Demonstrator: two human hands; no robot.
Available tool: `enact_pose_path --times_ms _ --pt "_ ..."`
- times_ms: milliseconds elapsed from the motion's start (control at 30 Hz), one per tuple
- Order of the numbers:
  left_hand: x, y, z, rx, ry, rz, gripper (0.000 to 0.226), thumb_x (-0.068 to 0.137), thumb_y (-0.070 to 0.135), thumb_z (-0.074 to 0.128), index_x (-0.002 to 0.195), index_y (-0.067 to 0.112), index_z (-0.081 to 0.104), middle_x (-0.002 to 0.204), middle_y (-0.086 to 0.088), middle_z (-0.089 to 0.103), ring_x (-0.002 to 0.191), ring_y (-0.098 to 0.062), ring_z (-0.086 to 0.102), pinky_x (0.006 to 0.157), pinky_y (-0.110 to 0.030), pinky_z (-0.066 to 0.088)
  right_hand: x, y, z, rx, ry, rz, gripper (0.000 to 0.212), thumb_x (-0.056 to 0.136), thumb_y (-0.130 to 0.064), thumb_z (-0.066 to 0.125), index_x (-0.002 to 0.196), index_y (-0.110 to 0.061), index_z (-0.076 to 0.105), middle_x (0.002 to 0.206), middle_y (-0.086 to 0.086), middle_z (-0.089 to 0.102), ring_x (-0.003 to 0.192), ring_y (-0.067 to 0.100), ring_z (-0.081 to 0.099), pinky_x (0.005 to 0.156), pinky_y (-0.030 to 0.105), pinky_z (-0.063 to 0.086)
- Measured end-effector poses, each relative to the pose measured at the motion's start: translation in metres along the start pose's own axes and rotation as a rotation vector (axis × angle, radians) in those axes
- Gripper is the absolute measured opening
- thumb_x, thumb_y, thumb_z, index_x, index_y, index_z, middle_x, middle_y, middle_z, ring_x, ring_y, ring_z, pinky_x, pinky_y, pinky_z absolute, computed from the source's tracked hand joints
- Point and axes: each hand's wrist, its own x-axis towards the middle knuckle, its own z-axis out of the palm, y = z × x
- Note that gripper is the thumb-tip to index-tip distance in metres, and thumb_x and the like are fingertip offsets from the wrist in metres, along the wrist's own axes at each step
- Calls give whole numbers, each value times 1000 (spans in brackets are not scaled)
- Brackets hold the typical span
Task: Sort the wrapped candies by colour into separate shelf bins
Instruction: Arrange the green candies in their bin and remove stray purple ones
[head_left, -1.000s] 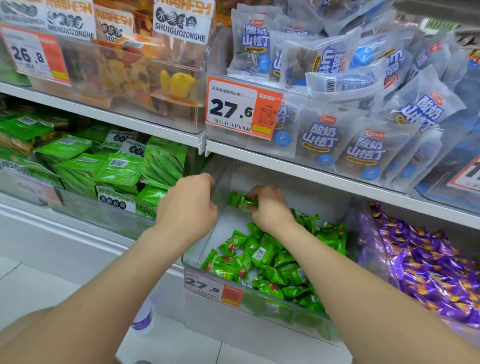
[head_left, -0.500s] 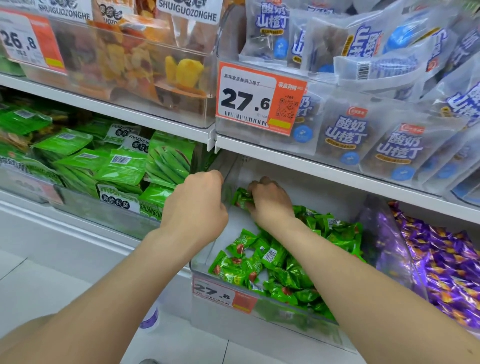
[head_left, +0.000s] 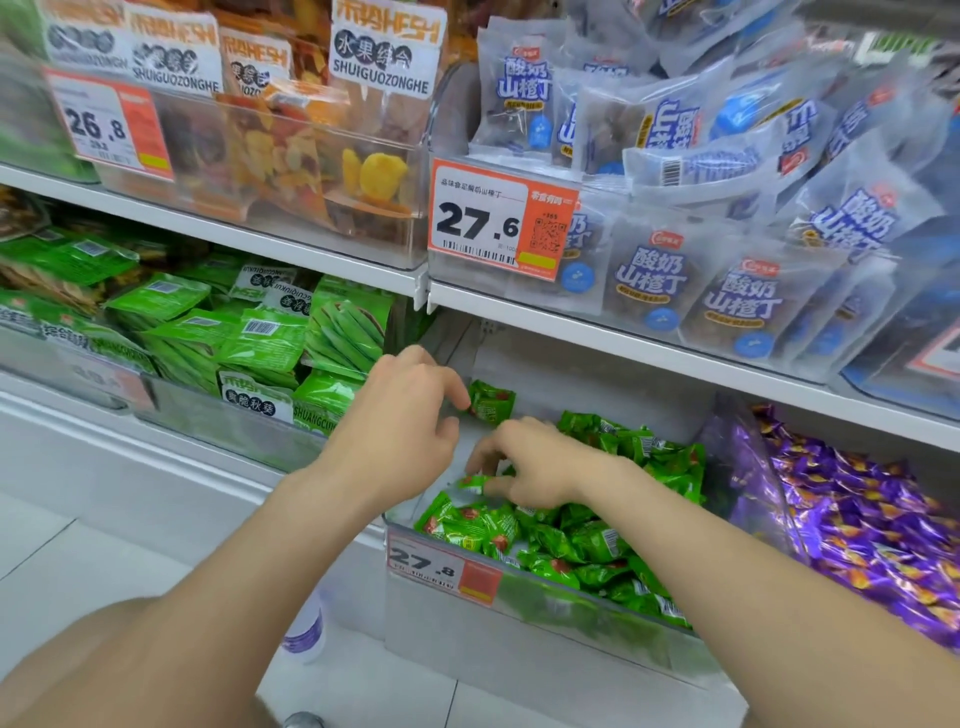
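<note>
Pinching a green foil-wrapped candy (head_left: 471, 482), right hand (head_left: 535, 462) groups greens in clear plastic bin (head_left: 519, 618); left hand (head_left: 405, 431) hovers open.

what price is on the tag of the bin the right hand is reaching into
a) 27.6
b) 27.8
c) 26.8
b: the price tag on the front of the bin of green candies, where the right hand reaches in, reads 27.8.
</note>
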Motion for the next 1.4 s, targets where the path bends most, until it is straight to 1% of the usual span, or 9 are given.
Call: enact_pose_path --times_ms 200,400,533,667,833,967,1100,1233,1400 --pt "-1 2 -2 1 34 139 37 88 32 76 124 31 67 106 10 64 100 -17 49 92 -35 45 -27 1 -20 438 379 68 24 102 -20 55 110 -29 76 77 -10 72 69 9 66 69 29 51" --pt "2 9 -5 -47 16 261 22 91 44 75 111 36 71 98 16 66 96 -15 57 86 -41 48 -57 -8 -31 1369 104 87 34 109 -6 45 108 -13 78 79 11 66 63 21 60 65 31 48" --pt "2 9 -2 180 36 185 21 98 56 58 110 41 67 84 14 64 102 -20 48 85 -42 36 -63 -11 -34 1044 253 17 26 105 -37 60 116 -19 74 101 1 78 82 21 76 74 32 56" --pt "5 9 -2 190 -51 82 23 99 62 50 100 42 61 92 14 56 104 -20 38 80 -40 23 -57 -7 -29 796 427 -134 22 89 -28 83 110 -23 77 96 -2 80 88 16 75 86 38 61" --pt "10 -3 2 80 -2 13 14 96 39 68 110 37 66 116 7 37 107 -23 48 90 -42 43 -32 10 -17 847 361 101 26 91 -30 80 115 -24 71 96 2 80 90 24 76 92 47 60" --pt "12 -8 6 -23 -52 -76 35 93 29 71 125 31 57 117 3 42 95 -26 63 87 -46 55 -5 28 1 483 462 360 36 86 -50 81 115 -31 73 108 -3 62 110 22 59 88 27 47" --pt "14 -9 10 5 -73 -74 29 91 31 71 118 34 62 116 3 42 91 -27 63 84 -47 56 19 25 9 385 481 340 39 85 -43 83 118 -25 75 108 -2 52 123 25 45 88 26 35" --pt "16 -12 11 11 -55 -68 22 90 28 71 111 33 67 115 5 40 85 -25 62 79 -46 57 45 27 23 332 411 350 38 88 -35 79 121 -23 66 129 7 54 128 28 47 103 33 40" --pt "17 -13 11 -3 -41 -72 20 91 28 71 110 34 69 116 4 42 83 -25 62 81 -46 57 53 22 22 169 395 304 26 90 -24 72 115 -26 65 122 13 59 119 38 56 98 41 51"
